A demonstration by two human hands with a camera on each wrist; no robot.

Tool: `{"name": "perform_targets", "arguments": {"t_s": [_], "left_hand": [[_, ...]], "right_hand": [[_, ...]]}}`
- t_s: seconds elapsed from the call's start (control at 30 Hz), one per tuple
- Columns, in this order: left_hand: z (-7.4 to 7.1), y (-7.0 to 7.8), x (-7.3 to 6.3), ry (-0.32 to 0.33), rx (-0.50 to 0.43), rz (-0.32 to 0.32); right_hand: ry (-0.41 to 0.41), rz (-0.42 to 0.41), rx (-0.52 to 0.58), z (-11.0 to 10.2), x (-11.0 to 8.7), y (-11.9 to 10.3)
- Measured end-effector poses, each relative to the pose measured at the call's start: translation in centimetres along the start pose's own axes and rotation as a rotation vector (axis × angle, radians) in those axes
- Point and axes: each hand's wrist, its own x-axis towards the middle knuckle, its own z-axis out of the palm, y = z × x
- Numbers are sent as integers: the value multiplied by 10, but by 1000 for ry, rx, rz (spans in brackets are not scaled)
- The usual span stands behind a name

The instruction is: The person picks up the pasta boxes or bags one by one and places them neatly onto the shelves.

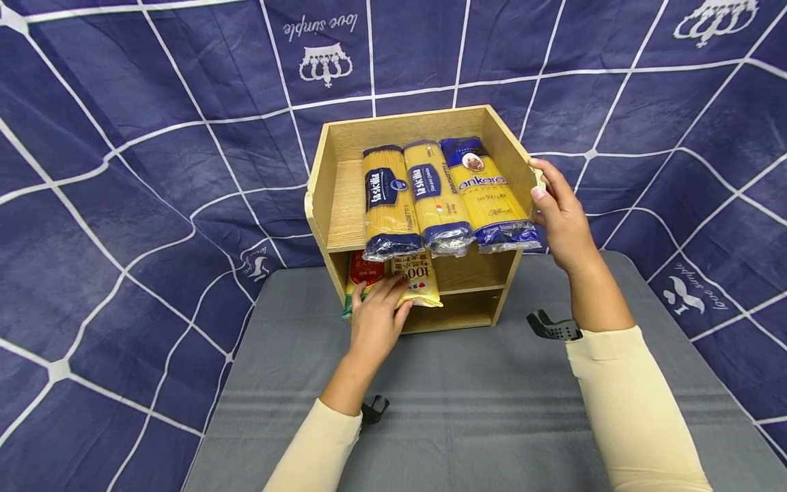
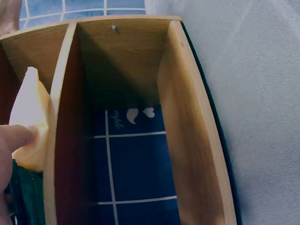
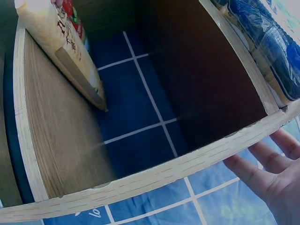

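Note:
A wooden shelf unit point(image 1: 424, 116) stands against the back cloth. My left hand point(image 1: 376, 321) lies over the front of a yellow bag point(image 1: 421, 280) on the middle level, its fingers stretched across the top. In the left wrist view, the thumb point(image 2: 21, 136) touches the bag's end. Left of it sits a red and green bag point(image 1: 367, 266), partly under the fingers. My right hand point(image 1: 562, 219) holds the front edge of the unit's right side panel point(image 1: 507, 154); in the right wrist view its fingers point(image 3: 274, 161) lie along the outer face.
Three spaghetti packs lie side by side on the top level: two la sicilia packs point(image 1: 387, 198) point(image 1: 436, 195) and an ankara pack point(image 1: 486, 195), their ends jutting past the front. Below is a bottom compartment point(image 1: 458, 311). Grey cloth point(image 1: 443, 410) covers the table.

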Motion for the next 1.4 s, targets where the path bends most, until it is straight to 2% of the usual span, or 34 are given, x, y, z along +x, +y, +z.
{"name": "perform_targets", "arguments": {"t_s": [0.4,0.53,0.8,1.17,1.4], "left_hand": [[3,1,1,24,-21,-28],[2,1,3,10,-19,-24],[3,0,2,31,-32,-13],[1,1,-2,12,-39,-41],[-1,1,-1,-8,-95,-76]], "right_hand": [[4,-7,2,0,1,1],[12,-7,-8,-1,1,0],[-8,9,-20,-2,-1,-2],[-19,-4,13,0,-1,1],[-14,-16,25,2,-2,-1]]}}
